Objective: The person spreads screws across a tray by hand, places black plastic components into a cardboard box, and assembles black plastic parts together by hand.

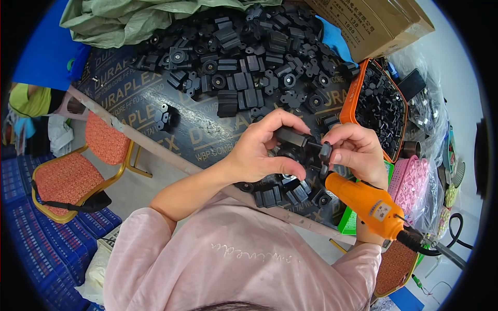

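My left hand [258, 146] curls around a black plastic housing [291, 137] above the near part of the table. Between the thumb and fingers of my right hand [359, 149] is a small black lobed plate [326, 154], held against or close to the housing's right end. An orange electric screwdriver [365, 203] with a black cable overlaps my right palm and wrist; whether the hand grips it too I cannot tell. Below my hands lie several more black housings [268, 197]. Part of the held housing is hidden by my fingers.
Black plastic parts [244, 80] heap across the far table [199, 132]. At right stand an orange bin [351, 98] of small black pieces, a pink basket [412, 181] and a green tray [346, 222]. A cardboard box [381, 26] sits behind; orange chairs [70, 181] stand left.
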